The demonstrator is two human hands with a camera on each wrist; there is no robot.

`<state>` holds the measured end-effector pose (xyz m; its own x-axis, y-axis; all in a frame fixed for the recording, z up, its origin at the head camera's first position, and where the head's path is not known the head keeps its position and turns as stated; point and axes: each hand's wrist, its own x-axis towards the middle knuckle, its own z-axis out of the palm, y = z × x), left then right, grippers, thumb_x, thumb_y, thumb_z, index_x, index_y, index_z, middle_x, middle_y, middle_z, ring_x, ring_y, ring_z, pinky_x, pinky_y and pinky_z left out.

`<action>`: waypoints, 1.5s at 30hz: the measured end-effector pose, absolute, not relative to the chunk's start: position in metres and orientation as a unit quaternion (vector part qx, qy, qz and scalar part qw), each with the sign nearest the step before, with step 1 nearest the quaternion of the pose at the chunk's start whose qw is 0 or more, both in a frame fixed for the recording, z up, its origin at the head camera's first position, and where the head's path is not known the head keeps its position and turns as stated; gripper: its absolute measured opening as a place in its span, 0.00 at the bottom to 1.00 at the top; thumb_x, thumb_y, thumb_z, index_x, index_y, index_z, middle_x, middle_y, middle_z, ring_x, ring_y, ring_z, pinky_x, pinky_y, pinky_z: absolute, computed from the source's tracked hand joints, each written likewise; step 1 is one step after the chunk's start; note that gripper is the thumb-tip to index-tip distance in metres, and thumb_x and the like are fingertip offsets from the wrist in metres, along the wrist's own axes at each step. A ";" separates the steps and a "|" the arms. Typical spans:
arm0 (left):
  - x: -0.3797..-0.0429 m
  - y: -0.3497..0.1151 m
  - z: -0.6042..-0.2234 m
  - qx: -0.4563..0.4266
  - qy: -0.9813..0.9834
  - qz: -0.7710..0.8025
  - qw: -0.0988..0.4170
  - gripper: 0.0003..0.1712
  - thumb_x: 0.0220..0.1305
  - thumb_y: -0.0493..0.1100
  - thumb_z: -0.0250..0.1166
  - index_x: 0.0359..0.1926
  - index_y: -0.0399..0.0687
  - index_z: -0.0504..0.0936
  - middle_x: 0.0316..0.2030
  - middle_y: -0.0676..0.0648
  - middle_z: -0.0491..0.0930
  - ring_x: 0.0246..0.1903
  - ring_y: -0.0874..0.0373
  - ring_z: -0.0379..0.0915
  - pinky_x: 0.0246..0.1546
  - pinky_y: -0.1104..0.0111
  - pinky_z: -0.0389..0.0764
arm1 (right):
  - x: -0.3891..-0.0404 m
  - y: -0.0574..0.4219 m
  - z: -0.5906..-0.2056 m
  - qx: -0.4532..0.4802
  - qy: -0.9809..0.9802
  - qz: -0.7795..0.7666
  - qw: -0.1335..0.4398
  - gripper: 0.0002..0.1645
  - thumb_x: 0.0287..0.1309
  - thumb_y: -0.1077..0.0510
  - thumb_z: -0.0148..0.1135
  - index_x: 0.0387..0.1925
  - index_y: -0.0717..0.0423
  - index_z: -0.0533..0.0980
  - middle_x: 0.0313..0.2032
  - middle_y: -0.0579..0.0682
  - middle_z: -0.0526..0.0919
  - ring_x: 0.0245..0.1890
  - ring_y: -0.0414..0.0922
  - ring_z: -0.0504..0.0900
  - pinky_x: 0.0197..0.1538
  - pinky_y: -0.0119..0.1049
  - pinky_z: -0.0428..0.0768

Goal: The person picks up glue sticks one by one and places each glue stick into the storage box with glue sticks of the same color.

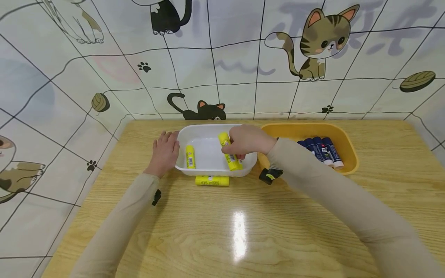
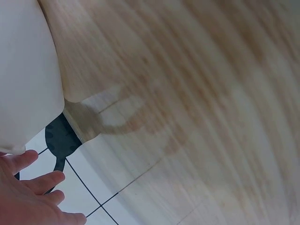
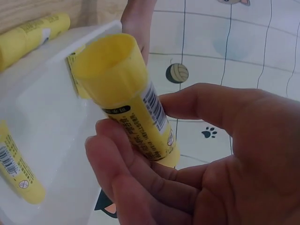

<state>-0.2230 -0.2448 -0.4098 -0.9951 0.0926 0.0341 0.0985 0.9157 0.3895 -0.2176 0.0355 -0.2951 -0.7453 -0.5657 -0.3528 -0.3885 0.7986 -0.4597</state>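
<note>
My right hand [image 1: 251,139] grips a yellow glue stick [image 1: 229,151] over the right part of a white bin [image 1: 213,172]. In the right wrist view, the thumb and fingers curl round this glue stick [image 3: 133,101], whose hollow end faces the camera. Inside the bin, another yellow glue stick [image 1: 190,156] stands at the left, and one more [image 3: 21,166] lies partly hidden below the right hand in the head view. A further yellow glue stick [image 1: 212,180] lies on the table against the bin's front. My left hand [image 1: 165,151], fingers extended, rests by the bin's left rim.
An orange bin [image 1: 352,158] stands directly right of the white one, holding several dark blue glue sticks [image 1: 323,150] with white ends; my right forearm crosses its front. Both bins sit on a wooden table [image 1: 208,231], near a cat-patterned backdrop [image 1: 236,69].
</note>
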 end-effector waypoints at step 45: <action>-0.225 -0.248 -0.413 -0.047 -0.975 -0.213 0.027 0.27 0.76 0.45 0.40 0.70 0.41 0.60 0.68 0.33 0.57 0.72 0.37 0.36 0.66 0.38 0.35 | -0.295 0.002 -0.362 -0.066 0.880 -0.222 0.416 0.18 0.60 0.53 0.61 0.40 0.67 0.77 0.25 0.55 0.86 0.21 0.41 0.85 0.27 0.26 0.79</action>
